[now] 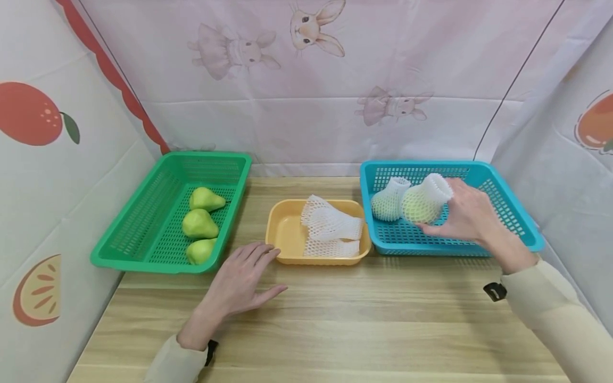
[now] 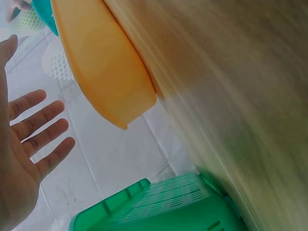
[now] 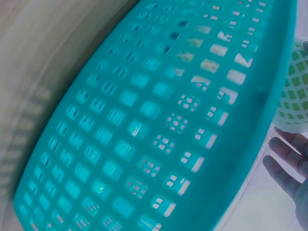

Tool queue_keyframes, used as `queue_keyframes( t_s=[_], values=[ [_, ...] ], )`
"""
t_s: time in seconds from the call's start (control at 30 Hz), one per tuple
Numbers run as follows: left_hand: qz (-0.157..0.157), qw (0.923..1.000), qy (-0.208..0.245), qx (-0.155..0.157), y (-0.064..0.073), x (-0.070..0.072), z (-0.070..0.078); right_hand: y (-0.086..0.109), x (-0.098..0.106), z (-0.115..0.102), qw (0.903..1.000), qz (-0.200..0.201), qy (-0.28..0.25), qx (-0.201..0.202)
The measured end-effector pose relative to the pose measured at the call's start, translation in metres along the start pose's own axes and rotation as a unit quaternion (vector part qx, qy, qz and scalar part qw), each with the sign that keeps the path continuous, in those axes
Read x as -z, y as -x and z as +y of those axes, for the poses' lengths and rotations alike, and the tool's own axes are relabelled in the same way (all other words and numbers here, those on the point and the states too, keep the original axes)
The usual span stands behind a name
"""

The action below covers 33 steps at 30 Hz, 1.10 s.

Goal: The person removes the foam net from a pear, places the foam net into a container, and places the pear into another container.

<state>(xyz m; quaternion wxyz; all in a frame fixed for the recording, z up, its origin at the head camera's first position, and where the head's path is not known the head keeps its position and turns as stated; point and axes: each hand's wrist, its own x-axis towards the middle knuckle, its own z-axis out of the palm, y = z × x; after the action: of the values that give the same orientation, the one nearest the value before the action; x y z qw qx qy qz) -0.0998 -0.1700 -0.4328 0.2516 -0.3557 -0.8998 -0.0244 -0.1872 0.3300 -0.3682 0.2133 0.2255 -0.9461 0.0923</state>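
A pear in a white foam net (image 1: 423,205) is held in my right hand (image 1: 468,214), inside the outline of the blue basket (image 1: 455,249) in the head view. Just left of it in that basket sits another netted pear (image 1: 387,204). The right wrist view catches part of the held pear (image 3: 294,94) beyond the basket's rim. My left hand (image 1: 239,279) is held with fingers spread and grips nothing, fingertips right by the near left corner of the yellow tray (image 1: 283,239). White foam nets (image 1: 332,224) lie in the tray's right half.
On the left stands a green basket (image 1: 129,234) with three bare pears (image 1: 200,223) along its right side. The yellow tray sits between the two baskets on the wooden table (image 1: 335,319). Printed cloth walls (image 1: 306,133) enclose the back and sides.
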Motion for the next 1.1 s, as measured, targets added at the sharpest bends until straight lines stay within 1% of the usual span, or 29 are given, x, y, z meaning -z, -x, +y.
queue_keyframes(
  t_s=[0.27,0.37,0.57,0.87,1.1],
  values=[
    [0.001,1.0,0.002,-0.003,-0.001,0.001,0.0,0.003,-0.001,-0.013,0.9975,0.05,-0.034,0.036],
    [0.003,1.0,0.002,-0.003,-0.002,0.001,0.0,0.005,-0.003,-0.019,0.9958,0.065,-0.05,0.042],
    [0.003,1.0,0.003,-0.003,-0.003,0.001,0.0,0.008,-0.008,-0.033,0.993,0.076,-0.078,0.046],
    [-0.003,1.0,0.003,0.0,-0.002,0.003,0.001,0.013,-0.016,-0.055,0.9866,0.084,-0.109,0.088],
    [0.006,1.0,0.0,-0.002,-0.001,0.002,0.002,0.015,-0.022,-0.072,0.9784,0.1,-0.129,0.127]
  ],
)
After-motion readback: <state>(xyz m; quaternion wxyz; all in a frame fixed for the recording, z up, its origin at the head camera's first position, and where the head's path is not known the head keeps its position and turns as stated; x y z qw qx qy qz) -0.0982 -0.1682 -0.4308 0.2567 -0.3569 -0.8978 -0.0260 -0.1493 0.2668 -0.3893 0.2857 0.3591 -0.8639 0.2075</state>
